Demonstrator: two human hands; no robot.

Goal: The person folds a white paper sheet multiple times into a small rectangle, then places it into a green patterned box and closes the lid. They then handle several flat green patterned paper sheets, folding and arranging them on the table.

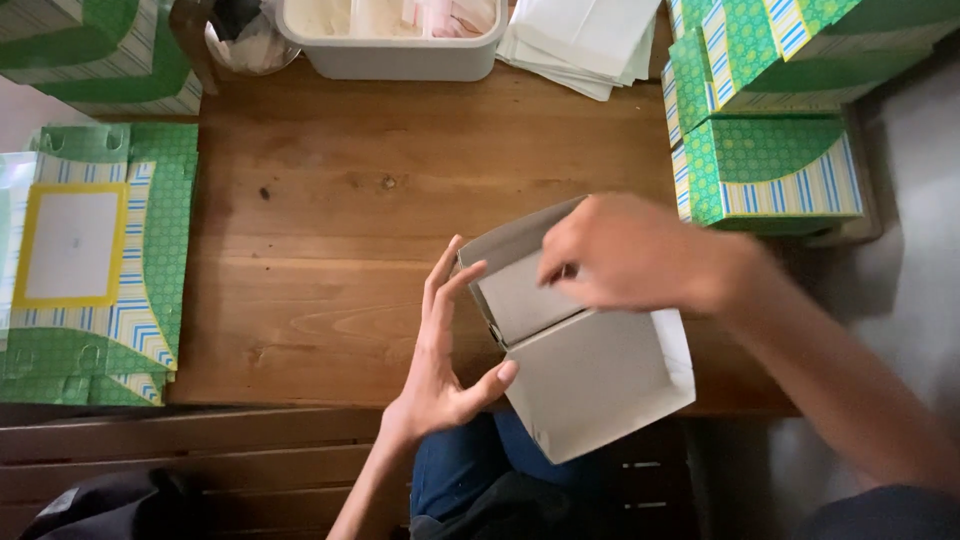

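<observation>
The wooden table (pixel 400 180) is supporting a half-folded grey cardboard box (pixel 590 375) at its near edge. The left hand (pixel 440 350) is bracing the box side, fingers spread; the right hand (pixel 625 250) is pinching a flap (pixel 520 295). Uneven pressure is likely creasing the flap crooked.

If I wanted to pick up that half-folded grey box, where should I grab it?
Probably by the two outer side walls of the grey cardboard box, one hand from each side. It is open and half folded, so the flaps would give; the left hand already braces its left wall.
</observation>
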